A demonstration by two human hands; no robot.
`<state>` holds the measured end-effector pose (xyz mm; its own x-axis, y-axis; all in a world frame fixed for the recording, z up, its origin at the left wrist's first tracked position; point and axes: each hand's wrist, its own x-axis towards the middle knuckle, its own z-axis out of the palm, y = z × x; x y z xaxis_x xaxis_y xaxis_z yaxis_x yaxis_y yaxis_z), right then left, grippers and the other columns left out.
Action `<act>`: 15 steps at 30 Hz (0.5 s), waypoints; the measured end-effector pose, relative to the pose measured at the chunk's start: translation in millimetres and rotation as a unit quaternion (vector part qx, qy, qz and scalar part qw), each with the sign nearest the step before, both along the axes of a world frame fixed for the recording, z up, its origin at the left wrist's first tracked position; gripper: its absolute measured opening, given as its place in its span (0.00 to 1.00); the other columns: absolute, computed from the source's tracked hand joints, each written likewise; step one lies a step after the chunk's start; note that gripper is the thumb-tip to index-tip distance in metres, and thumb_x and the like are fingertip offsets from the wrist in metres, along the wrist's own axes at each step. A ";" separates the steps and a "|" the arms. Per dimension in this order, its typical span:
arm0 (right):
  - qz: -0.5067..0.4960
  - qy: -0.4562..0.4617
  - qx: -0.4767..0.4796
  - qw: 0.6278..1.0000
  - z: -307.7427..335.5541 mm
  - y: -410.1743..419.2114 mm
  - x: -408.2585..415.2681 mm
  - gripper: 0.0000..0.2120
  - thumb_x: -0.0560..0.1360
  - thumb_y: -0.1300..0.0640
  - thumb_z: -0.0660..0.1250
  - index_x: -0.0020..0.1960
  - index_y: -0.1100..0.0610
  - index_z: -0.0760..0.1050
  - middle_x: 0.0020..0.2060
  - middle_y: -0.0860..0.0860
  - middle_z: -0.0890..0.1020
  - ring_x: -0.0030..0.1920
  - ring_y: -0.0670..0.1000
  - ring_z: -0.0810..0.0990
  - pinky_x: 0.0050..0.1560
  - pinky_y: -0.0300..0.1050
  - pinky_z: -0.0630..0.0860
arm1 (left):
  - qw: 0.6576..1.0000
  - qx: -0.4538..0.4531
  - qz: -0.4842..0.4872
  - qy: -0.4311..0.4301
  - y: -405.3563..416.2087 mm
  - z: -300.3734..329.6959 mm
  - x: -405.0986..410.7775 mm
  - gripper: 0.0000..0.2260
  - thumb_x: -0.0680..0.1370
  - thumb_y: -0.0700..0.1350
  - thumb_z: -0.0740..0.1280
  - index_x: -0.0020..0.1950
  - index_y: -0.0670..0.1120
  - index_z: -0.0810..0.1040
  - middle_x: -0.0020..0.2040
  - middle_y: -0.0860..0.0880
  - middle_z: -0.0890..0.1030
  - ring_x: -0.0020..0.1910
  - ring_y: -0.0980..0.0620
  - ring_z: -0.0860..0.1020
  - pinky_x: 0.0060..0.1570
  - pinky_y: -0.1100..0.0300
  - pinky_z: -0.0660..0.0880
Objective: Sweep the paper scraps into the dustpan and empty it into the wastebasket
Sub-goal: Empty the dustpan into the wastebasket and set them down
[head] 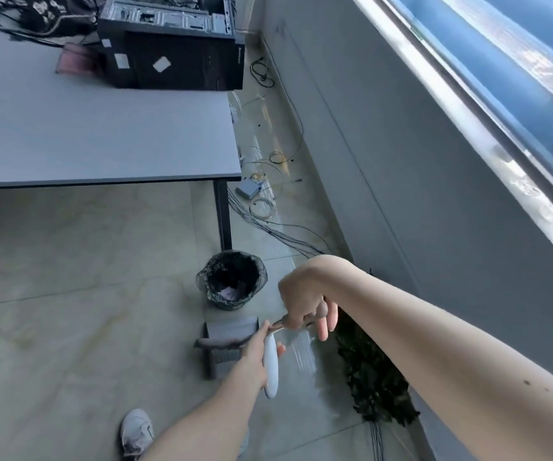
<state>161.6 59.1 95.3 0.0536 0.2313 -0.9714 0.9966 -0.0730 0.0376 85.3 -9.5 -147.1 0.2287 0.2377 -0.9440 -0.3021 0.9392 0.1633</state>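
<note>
— Looking down: where's the open room?
— Bare floor tiles (pixel 68 294) spread from nine to seven o'clock. At twelve the table (pixel 102 128) edge overhangs, its leg (pixel 222 214) just behind the wastebasket (pixel 231 281).
— And the dustpan?
— The dustpan (pixel 225 344) stands on the floor just this side of the wastebasket, brush (pixel 221 342) lying across it. The left hand (pixel 258 347) is curled around a white handle (pixel 271 364); the right hand (pixel 305 301) pinches a thin grey handle, two fingers hanging loose.
— Scraps?
— Pale paper (pixel 231 292) lies inside the wastebasket.
— Obstacles?
— Cables (pixel 278 231) trail at one o'clock, wall (pixel 401 194) at three, dark foliage (pixel 368 371) at four, a shoe (pixel 137 430) at six.
</note>
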 end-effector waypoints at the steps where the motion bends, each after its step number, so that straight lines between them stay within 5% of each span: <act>1: -0.030 0.012 0.014 0.999 -2.9 1.9 2.2 0.15 0.81 0.57 0.62 0.38 0.63 0.68 0.25 0.63 0.79 0.36 0.54 0.85 0.42 0.47 0.83 | 1.000 -0.003 0.000 -0.003 -1.1 -2.6 -2.5 0.19 0.73 0.59 0.70 0.53 0.44 0.80 0.38 0.46 0.77 0.33 0.51 0.77 0.31 0.61 0.75; 3: -0.073 0.025 0.045 0.996 -5.8 2.9 3.6 0.11 0.81 0.59 0.63 0.47 0.68 0.72 0.33 0.67 0.82 0.33 0.54 0.84 0.35 0.43 0.81 | 1.000 -0.004 -0.008 -0.010 -1.5 -5.9 -6.1 0.21 0.74 0.62 0.67 0.54 0.45 0.79 0.37 0.45 0.78 0.37 0.50 0.77 0.36 0.59 0.74; 6: -0.102 0.040 0.062 0.992 -9.9 3.7 3.1 0.18 0.81 0.60 0.62 0.68 0.69 0.69 0.56 0.68 0.80 0.37 0.56 0.83 0.36 0.43 0.81 | 0.999 -0.003 -0.037 0.009 1.3 -8.8 -9.8 0.23 0.74 0.63 0.66 0.54 0.44 0.78 0.44 0.43 0.81 0.42 0.48 0.80 0.59 0.53 0.73; 8: -0.115 0.044 0.068 0.990 -10.1 4.8 -1.2 0.18 0.82 0.61 0.58 0.70 0.68 0.67 0.55 0.66 0.81 0.35 0.56 0.83 0.37 0.45 0.81 | 0.998 -0.006 -0.054 0.026 3.2 -8.2 -13.6 0.27 0.72 0.65 0.66 0.53 0.42 0.78 0.53 0.43 0.81 0.48 0.46 0.82 0.64 0.51 0.72; 10: -0.114 0.037 0.072 0.990 -9.9 4.7 -6.6 0.18 0.83 0.61 0.55 0.69 0.69 0.69 0.53 0.65 0.83 0.33 0.55 0.82 0.35 0.45 0.81 | 0.996 -0.009 -0.081 0.040 3.8 -12.8 -18.5 0.31 0.70 0.69 0.65 0.55 0.42 0.79 0.56 0.44 0.82 0.49 0.47 0.82 0.59 0.53 0.75; 15: -0.084 0.023 0.081 0.993 -10.3 2.2 -20.7 0.19 0.83 0.59 0.53 0.67 0.71 0.67 0.50 0.67 0.83 0.30 0.56 0.82 0.31 0.44 0.81 | 0.987 0.004 -0.149 0.063 8.9 -27.8 -32.3 0.37 0.68 0.74 0.60 0.62 0.46 0.78 0.56 0.41 0.84 0.35 0.48 0.77 0.33 0.60 0.75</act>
